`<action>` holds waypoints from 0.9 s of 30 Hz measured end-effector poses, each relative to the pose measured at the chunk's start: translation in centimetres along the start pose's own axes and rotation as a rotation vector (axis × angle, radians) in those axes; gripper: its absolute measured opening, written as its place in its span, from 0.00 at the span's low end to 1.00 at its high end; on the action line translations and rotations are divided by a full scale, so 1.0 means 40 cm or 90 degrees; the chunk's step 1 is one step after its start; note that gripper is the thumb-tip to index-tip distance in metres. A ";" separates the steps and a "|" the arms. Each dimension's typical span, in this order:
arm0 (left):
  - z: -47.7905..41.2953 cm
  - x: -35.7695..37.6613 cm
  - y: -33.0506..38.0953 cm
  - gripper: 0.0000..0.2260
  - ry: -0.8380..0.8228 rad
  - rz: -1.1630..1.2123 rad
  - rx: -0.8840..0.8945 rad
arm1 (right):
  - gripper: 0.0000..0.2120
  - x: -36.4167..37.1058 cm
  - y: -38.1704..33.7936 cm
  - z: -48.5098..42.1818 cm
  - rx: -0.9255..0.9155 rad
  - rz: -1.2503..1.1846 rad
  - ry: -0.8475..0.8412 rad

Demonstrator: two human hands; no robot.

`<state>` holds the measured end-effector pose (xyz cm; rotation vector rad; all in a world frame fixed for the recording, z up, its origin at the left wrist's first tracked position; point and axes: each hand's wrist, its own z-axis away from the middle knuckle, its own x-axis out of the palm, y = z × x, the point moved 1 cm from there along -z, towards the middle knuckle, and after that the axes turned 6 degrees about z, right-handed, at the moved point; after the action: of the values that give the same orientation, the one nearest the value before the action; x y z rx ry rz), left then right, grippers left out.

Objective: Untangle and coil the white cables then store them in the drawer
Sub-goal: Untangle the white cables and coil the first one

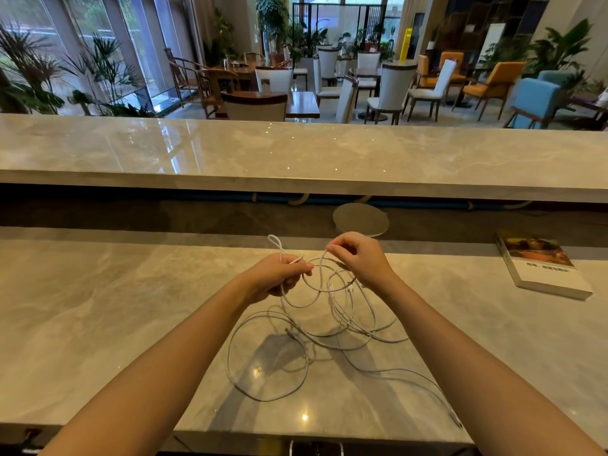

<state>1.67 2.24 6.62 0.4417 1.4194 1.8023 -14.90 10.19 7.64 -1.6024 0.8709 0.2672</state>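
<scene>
2 grips spread the white cables, likely to loosen the tangle: left hand clasps a loop at 9 o'clock, right hand pinches a strand at 3 o'clock.

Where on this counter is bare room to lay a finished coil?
Bare: the wide counter stretch left of the left hand, and the patch between the right hand and the book. Crowded: the middle, where the white cables sprawl below both hands toward the front edge.
</scene>
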 end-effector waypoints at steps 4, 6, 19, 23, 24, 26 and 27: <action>0.015 -0.011 -0.003 0.09 -0.040 -0.063 -0.052 | 0.08 -0.020 0.014 -0.004 0.035 0.032 0.050; 0.022 -0.011 -0.004 0.09 -0.072 -0.076 -0.067 | 0.08 -0.026 0.020 -0.008 0.055 0.048 0.043; 0.003 -0.090 -0.014 0.16 0.128 0.085 -0.066 | 0.08 -0.052 0.132 0.019 0.156 0.142 -0.146; 0.005 -0.079 0.029 0.16 0.039 0.031 -0.065 | 0.17 -0.026 0.089 0.018 0.110 0.159 -0.148; 0.008 -0.072 0.046 0.14 0.012 0.021 -0.052 | 0.19 -0.014 0.061 0.013 0.088 0.131 -0.152; 0.016 -0.056 0.081 0.11 -0.048 -0.003 -0.021 | 0.23 0.012 -0.001 0.002 0.044 0.060 -0.186; 0.021 -0.049 0.097 0.09 -0.080 -0.010 -0.005 | 0.25 0.022 -0.028 -0.005 0.027 0.039 -0.202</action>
<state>2.08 1.03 10.88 0.5294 1.3257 1.7360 -13.61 9.66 7.99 -1.4466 0.6765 0.5276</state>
